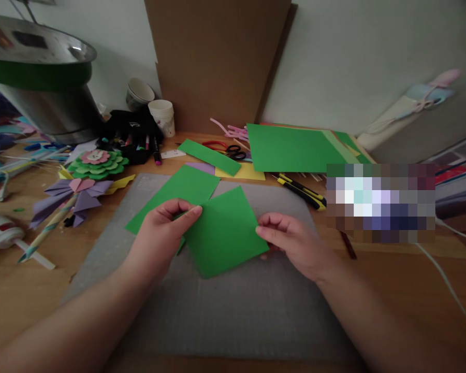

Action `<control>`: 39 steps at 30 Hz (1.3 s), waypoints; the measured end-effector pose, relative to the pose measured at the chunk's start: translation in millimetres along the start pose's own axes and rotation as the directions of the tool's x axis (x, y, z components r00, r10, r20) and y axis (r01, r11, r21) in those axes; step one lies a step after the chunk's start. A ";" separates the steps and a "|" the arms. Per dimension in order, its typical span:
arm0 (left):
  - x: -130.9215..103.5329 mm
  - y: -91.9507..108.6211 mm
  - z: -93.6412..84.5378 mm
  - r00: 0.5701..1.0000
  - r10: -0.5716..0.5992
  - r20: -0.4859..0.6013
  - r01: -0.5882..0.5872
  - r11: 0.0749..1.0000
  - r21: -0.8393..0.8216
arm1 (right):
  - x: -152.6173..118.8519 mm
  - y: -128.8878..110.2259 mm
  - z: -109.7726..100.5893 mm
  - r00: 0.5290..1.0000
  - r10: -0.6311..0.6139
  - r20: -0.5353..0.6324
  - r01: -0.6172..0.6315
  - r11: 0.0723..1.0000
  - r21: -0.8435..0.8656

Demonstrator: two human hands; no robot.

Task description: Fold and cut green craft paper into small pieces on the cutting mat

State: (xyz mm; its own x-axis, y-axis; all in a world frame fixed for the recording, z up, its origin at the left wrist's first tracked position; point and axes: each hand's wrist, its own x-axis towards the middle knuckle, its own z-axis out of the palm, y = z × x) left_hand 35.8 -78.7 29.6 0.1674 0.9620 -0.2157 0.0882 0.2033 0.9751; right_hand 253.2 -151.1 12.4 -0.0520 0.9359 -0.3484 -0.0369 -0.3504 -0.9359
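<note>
Green paper in hand: holding up 1 square sheet [227,235] above the middle of the grey mat [233,316]. Pinching its left side between the thumb and curled fingers of the left hand [161,228], and closing the right hand's [295,243] thumb and fingers on its right edge, near a corner. Seeing another green sheet [174,194] lying toward the mat's far left corner, partly behind the left hand. Noticing a green strip [207,156] and yellow paper [252,171] at the far edge, a yellow-and-black cutter [301,190] by the far right corner.
</note>
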 end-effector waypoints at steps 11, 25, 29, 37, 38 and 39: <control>-20.6 9.8 -3.5 0.660 -0.289 0.694 0.515 0.846 -0.137 | 2.1 -0.5 3.9 0.986 -0.165 -0.032 0.163 0.985 -0.048; 1.7 2.1 -8.2 0.983 0.127 0.131 -0.155 0.961 0.227 | 0.2 -7.7 -9.6 0.970 -0.196 -0.143 0.186 0.979 -0.082; 7.7 0.9 -12.9 0.962 0.267 0.060 -0.264 0.844 0.467 | 2.4 -11.3 -19.9 0.966 -0.174 -0.191 0.147 0.978 -0.150; 2.0 16.9 -10.9 0.980 -0.124 0.154 0.116 0.991 0.061 | 9.7 -7.2 -29.2 0.951 -0.167 -0.262 0.090 0.955 -0.283; 2.2 19.4 -11.9 0.954 -0.196 0.225 0.231 0.963 -0.139 | 9.6 -7.3 -27.0 0.946 -0.161 -0.280 0.082 0.958 -0.274; 2.5 21.5 -12.9 0.929 -0.215 0.300 0.312 0.893 -0.325 | 9.4 -7.5 -24.3 0.939 -0.157 -0.305 0.080 0.965 -0.250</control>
State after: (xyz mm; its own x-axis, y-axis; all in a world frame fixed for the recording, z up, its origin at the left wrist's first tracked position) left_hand 25.5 -69.5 50.7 0.4309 0.7957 -0.4257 -0.1883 0.5406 0.8199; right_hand 277.2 -138.8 14.8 0.2608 0.9452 -0.1965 0.2099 -0.2542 -0.9441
